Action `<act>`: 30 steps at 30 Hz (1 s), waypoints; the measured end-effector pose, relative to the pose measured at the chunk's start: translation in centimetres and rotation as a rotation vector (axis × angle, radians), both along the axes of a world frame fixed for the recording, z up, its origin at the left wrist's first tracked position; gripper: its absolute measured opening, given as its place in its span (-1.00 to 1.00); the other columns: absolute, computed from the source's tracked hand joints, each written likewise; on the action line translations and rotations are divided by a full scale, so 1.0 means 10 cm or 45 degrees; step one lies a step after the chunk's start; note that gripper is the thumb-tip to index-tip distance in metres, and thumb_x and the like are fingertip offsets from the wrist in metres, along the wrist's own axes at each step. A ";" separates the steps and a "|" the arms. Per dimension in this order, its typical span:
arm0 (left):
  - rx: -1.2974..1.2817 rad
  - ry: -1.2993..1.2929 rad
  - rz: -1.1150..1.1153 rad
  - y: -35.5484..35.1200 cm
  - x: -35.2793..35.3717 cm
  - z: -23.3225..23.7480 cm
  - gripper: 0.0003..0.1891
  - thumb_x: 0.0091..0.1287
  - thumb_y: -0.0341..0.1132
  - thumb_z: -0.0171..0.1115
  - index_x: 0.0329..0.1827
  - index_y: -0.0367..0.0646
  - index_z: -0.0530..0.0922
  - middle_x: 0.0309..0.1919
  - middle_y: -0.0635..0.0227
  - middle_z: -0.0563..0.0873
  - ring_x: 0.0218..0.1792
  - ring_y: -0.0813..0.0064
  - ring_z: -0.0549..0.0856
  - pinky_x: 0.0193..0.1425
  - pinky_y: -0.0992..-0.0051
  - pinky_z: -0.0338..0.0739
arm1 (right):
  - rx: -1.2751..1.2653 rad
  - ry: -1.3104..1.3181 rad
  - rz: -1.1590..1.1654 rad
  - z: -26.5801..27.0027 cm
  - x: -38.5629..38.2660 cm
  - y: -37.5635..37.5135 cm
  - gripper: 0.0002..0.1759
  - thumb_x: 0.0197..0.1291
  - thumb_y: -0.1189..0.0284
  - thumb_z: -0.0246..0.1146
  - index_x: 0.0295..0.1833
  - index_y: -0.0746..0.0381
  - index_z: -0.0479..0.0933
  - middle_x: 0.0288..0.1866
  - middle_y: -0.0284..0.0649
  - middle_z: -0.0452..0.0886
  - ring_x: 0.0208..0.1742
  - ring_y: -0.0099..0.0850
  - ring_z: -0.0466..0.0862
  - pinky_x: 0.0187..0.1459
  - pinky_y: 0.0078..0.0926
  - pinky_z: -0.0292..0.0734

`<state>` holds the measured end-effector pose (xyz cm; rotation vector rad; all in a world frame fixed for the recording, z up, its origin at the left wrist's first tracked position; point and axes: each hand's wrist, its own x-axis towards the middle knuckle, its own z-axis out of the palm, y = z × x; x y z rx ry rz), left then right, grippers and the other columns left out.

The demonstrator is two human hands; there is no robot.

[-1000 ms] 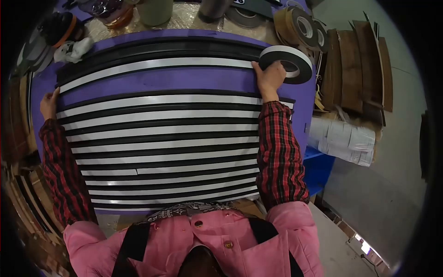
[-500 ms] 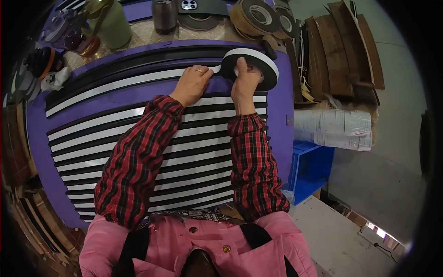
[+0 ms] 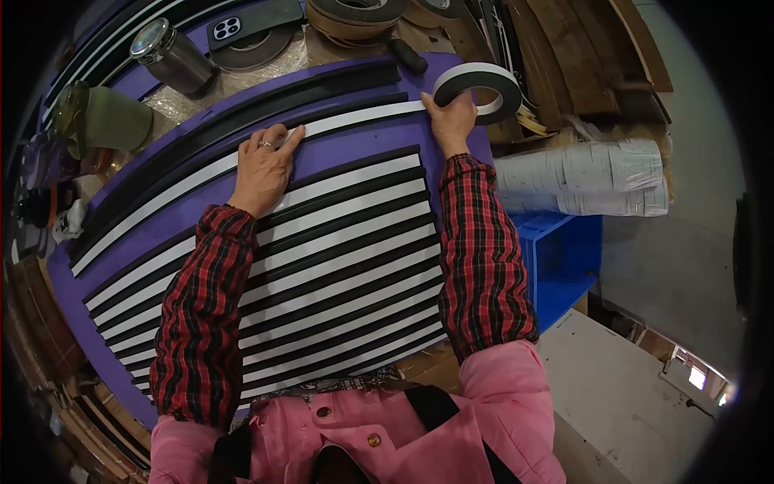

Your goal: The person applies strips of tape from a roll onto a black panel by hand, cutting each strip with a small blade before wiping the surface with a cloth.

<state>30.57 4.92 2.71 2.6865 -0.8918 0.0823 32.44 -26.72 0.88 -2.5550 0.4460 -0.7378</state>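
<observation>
My left hand (image 3: 264, 168) lies on a black strip with white tape (image 3: 355, 120) along it, its fingers apart and pressing on the tape. A ring shows on one finger. At the strip's right end, my right hand (image 3: 453, 123) is closed on a roll of tape (image 3: 461, 81), white at the edge and dark on its side. Some of that hand's fingers are hidden. The tape runs straight from the roll to my left hand. Below lie several black strips with white faces (image 3: 347, 224), side by side on the purple table (image 3: 181, 211).
Bare black strips (image 3: 322, 85) lie behind the taped one. At the back stand a dark jar (image 3: 181, 68), a green jug (image 3: 117, 117), a phone (image 3: 254, 26) and more tape rolls (image 3: 355, 18). Wrapped white bundles (image 3: 580, 173) and a blue crate (image 3: 564, 258) are at the right.
My hands have moved apart, the left one leftward along the strip and the right one rightward with the roll. A longer straight length of tape shows between them. The view has turned slightly.
</observation>
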 end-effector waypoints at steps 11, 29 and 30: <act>0.153 -0.270 -0.147 -0.37 0.22 0.20 -0.76 0.07 -0.36 0.04 -0.16 -0.06 0.48 -0.27 0.33 0.47 -0.15 0.38 0.45 -0.11 0.44 0.31 | -0.433 0.412 -0.041 0.59 0.20 -0.07 -0.55 -0.08 0.13 0.25 -0.23 0.28 0.42 -0.31 -0.10 0.50 -0.20 -0.13 0.50 -0.16 -0.31 0.38; -0.064 -0.248 -0.234 -0.90 0.38 -0.22 -0.69 0.27 -0.19 -0.08 0.07 0.15 0.41 0.00 0.40 0.40 -0.09 0.42 0.40 -0.04 0.50 0.26 | 0.145 0.301 0.213 0.29 -0.55 0.31 -0.63 0.02 0.29 0.16 -0.04 0.19 0.45 -0.33 -0.01 0.57 -0.28 -0.11 0.58 -0.29 -0.37 0.45; -0.047 -0.177 -0.230 -0.91 0.38 -0.20 -0.68 0.26 -0.21 -0.05 0.09 0.17 0.39 0.02 0.38 0.39 -0.05 0.38 0.39 -0.01 0.47 0.27 | 0.091 0.350 0.193 0.27 -0.58 0.34 -0.63 0.02 0.29 0.16 -0.04 0.20 0.45 -0.33 -0.02 0.58 -0.28 -0.11 0.58 -0.28 -0.36 0.46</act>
